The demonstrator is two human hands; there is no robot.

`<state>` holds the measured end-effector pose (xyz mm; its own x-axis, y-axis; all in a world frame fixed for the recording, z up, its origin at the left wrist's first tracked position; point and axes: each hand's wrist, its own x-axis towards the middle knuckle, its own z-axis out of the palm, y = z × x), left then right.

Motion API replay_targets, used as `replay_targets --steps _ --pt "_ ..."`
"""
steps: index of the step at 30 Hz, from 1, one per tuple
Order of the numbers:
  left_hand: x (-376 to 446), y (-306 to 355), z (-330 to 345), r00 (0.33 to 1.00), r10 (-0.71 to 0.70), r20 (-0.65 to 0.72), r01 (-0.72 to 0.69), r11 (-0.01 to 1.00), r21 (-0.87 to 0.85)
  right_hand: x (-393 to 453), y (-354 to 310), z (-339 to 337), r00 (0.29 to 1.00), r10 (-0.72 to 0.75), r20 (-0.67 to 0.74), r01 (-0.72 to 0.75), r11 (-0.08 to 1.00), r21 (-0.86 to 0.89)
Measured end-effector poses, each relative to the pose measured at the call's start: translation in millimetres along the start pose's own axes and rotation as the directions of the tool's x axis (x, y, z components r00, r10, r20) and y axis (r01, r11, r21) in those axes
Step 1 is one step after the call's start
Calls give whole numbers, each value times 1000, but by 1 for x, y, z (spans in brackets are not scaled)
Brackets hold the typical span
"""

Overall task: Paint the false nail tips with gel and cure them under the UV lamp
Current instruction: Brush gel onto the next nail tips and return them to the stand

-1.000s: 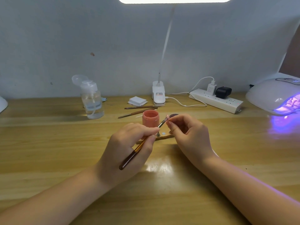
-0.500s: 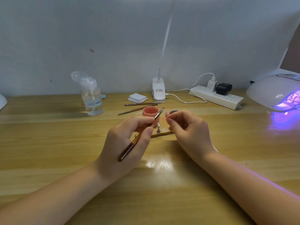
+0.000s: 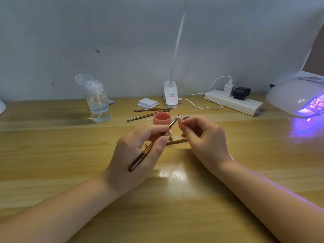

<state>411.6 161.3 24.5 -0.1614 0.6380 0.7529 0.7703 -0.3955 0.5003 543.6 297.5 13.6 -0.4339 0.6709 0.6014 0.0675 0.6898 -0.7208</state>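
Observation:
My left hand (image 3: 140, 151) grips a brown-handled gel brush (image 3: 154, 142), its metal ferrule and tip pointing up and right. My right hand (image 3: 203, 139) pinches a small pink false nail tip (image 3: 180, 121) between thumb and forefinger, just right of the brush tip. An open pot of coral gel (image 3: 162, 118) stands right behind both hands. A small metal nail stand (image 3: 170, 137) and a white disc (image 3: 176, 137) sit on the table between the hands. The white UV lamp (image 3: 296, 97) glows purple at the far right.
A clear pump bottle (image 3: 98, 102) stands back left. Two spare brushes (image 3: 149, 113), a stack of white pads (image 3: 147, 103), a clip lamp base (image 3: 171, 95) and a power strip (image 3: 233, 100) with cables line the back of the wooden table (image 3: 52, 155). A dark lid (image 3: 186, 118) lies behind my right hand.
The brush tip has lifted off the nail tip and now sits slightly left of it. Both hands stay close together in front of the gel pot.

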Motion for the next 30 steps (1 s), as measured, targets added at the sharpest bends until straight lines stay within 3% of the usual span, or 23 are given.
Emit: replay_targets --steps 9,14,30 --pt "-3 0 -1 999 15 -33 -12 995 103 1 2 0 1000 17 -20 -17 1000 -2" --pt "0 -1 0 999 41 17 -43 987 157 1 1 0 1000 8 -9 -8 1000 4" --pt "-4 8 -3 986 -162 -32 160 984 -72 1 1 -1 999 36 7 -37 998 55"
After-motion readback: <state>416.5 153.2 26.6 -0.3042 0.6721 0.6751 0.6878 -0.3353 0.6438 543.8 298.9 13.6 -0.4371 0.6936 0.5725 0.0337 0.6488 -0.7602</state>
